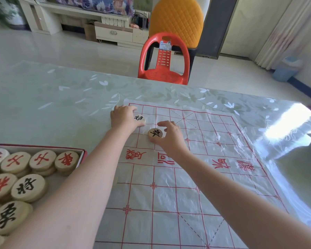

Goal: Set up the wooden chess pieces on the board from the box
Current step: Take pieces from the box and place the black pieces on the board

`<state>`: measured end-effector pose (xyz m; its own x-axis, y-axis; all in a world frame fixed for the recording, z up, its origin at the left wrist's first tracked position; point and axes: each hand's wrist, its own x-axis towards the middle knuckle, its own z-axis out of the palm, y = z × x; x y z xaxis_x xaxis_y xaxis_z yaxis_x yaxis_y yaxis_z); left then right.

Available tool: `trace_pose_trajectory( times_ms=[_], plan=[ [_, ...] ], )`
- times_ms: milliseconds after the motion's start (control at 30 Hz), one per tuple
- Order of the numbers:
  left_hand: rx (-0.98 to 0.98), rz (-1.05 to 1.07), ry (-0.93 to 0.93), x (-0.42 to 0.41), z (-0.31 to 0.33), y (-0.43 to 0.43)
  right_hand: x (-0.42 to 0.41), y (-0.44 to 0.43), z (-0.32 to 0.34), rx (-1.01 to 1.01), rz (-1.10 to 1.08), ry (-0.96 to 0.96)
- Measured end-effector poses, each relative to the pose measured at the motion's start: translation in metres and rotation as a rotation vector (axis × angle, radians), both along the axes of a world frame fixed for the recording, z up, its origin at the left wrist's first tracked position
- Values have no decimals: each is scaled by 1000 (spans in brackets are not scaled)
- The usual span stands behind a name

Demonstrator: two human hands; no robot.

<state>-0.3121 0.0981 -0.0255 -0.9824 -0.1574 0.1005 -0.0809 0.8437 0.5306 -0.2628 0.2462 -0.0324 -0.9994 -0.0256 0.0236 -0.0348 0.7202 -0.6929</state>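
— From over the shoulder, what are those discs like to handle?

— Thick round wooden xiangqi pieces, stiff and light by the look of them, not fragile. The flat faces are smooth, so I'd take each by its rim, thumb on one side and fingers opposite. The board (201, 177) is only a thin crinkly plastic sheet on the desk (52, 105), so I'd guess it will slide or wrinkle if a piece is dragged rather than set down.

— Where are the hands?

— Both at the board's far left corner. The left hand (123, 116) has its grip closed around a black-lettered piece (139, 118), thumb near side, fingers curled over the far side; the piece sits just at the board's left edge. The right hand (169, 136) pinches a second black piece (155, 133) by the rim, thumb at the near edge, fingers arched over the far edge, a little nearer the board's river than the first.

— And the rest?

— In the red-edged box (83, 153), well left of the board, red and black pieces stacked together.
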Motion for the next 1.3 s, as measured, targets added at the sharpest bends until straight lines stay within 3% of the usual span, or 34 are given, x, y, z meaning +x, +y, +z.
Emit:
trace_pose_trajectory(
  times_ms=[200, 433, 667, 900, 1000, 1167, 1233, 1300],
  plan=[
    [312, 41, 112, 35, 20, -27, 19, -7, 17, -18, 17, 50],
    [498, 49, 107, 108, 39, -102, 62, -58, 39, -107, 167, 2],
    [430, 140, 30, 177, 27, -170, 101, -123, 36, -29, 369, -65],
    [275, 158, -10, 214, 21, -176, 111, -145, 37, 122, 371, -25],
    [139, 159, -25, 222, 23, -171, 113, -148, 37, 126, 377, -14],
    [-249, 127, -59, 222, 21, -164, 123, -153, 33, 149, 413, -13],
    [-223, 140, -17, 223, 22, -163, 128, -155, 32, 136, 425, -7],
    [6, 201, 40, 225, 25, -165, 132, -156, 33, 120, 441, -2]
  ],
)
